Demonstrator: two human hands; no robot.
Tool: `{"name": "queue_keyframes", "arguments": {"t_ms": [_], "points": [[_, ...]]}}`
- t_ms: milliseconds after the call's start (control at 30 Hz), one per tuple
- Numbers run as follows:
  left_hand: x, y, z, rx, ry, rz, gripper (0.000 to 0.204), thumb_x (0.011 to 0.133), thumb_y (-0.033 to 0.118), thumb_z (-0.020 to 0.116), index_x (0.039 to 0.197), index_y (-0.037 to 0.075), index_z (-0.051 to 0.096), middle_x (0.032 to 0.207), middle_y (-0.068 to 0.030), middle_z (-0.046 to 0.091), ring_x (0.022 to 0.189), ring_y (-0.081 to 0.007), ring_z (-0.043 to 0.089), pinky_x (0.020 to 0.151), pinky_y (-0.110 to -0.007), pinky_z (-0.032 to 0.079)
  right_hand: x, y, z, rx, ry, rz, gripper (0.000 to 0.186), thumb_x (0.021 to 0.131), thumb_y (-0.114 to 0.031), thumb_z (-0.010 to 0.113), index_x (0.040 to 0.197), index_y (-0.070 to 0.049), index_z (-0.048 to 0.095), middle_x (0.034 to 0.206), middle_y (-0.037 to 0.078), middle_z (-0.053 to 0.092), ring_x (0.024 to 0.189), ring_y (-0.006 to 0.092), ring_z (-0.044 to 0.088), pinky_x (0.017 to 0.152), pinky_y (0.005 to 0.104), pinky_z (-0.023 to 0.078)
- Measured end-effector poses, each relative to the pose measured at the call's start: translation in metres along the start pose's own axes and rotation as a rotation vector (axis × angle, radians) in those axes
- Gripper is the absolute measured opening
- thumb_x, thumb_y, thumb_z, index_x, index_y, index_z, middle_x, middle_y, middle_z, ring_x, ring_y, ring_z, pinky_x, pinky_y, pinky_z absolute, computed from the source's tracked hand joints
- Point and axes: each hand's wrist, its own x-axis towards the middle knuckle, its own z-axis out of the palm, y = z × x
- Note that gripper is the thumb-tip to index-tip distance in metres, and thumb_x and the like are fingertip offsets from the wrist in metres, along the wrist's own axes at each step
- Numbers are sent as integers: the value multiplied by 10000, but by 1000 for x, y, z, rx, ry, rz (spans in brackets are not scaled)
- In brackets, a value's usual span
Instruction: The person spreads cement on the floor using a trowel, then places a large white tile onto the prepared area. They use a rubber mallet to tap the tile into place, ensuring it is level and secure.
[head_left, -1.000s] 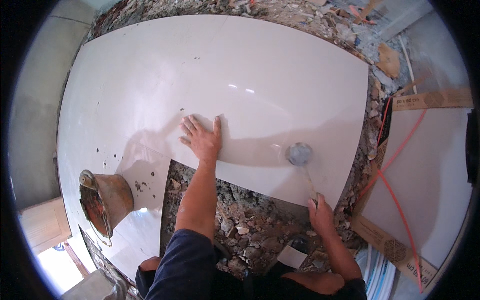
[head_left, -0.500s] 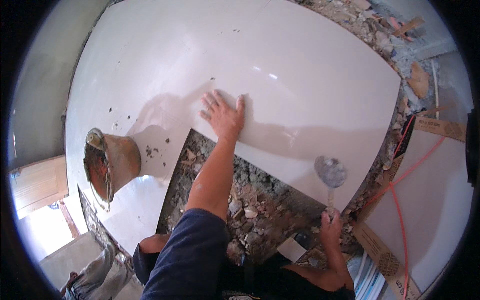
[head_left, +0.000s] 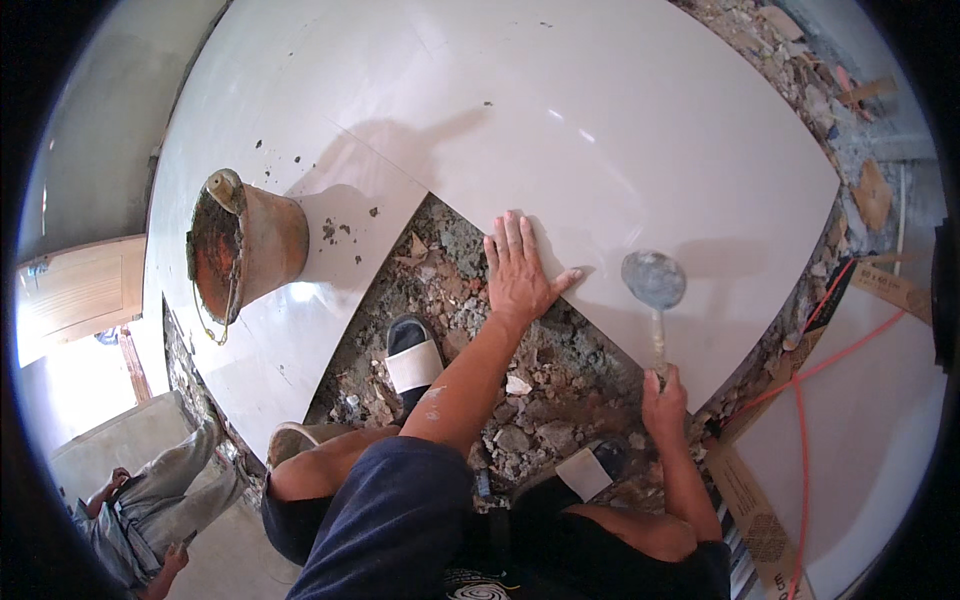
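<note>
My left hand [head_left: 518, 278] lies flat with fingers spread on the large pale floor tile [head_left: 640, 130], at the tile's near edge. In my right hand [head_left: 665, 400] is the handle of a mallet [head_left: 655, 280]; its round grey head is over the same tile, near the right corner. Whether the head touches the surface I cannot tell. Below the tile's edge, the exposed bed of rubble and grey mortar [head_left: 520, 385] shows between my legs.
A mortar-stained bucket [head_left: 275, 237] stands on the tiles at left, mortar crumbs beside it. At right, a red cord [head_left: 803, 430] crosses tiles with cardboard edging [head_left: 755, 505]. Debris [head_left: 800, 60] lines the far right. Another person [head_left: 150, 510] is at lower left.
My left hand has slid back and right to the tile's near edge. The mallet stays in my right hand, with its head slightly higher in view. The view has shifted, showing more of my feet.
</note>
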Motion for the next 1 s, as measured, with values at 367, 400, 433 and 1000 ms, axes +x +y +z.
{"name": "queue_keyframes", "arguments": {"t_ms": [367, 400, 433, 1000], "points": [[2, 3, -8, 38, -103, -63, 1174, 727, 798, 444, 1449, -53, 78, 1519, -249, 21, 1422, -363, -35, 1119, -557, -10, 25, -19, -9, 215, -4, -38, 349, 890, -304, 591, 1014, 18, 539, 721, 212, 604, 674, 399, 613, 599, 450, 464], [1, 3, -7, 9, -86, -52, 1175, 726, 798, 446, 1450, -51, 76, 1520, -246, 20, 1422, -360, -35, 1118, -558, -10, 28, -22, -10, 112, 13, -100, 346, 889, -303, 594, 1009, 17, 539, 719, 214, 602, 670, 400, 609, 597, 449, 464], [2, 4, -7, -5, -85, -54, 1177, 724, 797, 449, 1451, -49, 74, 1521, -243, 20, 1423, -357, -35, 1118, -559, -10, 34, -25, -10, -23, -7, -98, 344, 887, -302, 597, 1004, 16, 539, 716, 215, 601, 665, 402, 605, 595, 447, 464], [-2, 5, -6, 32, -80, -73, 1198, 706, 823, 423, 1455, -39, 60, 1531, -221, 16, 1427, -340, -34, 1114, -569, -17, 42, -40, -6, -76, 21, -166, 360, 907, -355, 550, 944, 4, 551, 665, 217, 587, 643, 422, 594, 586, 482, 457]]}}
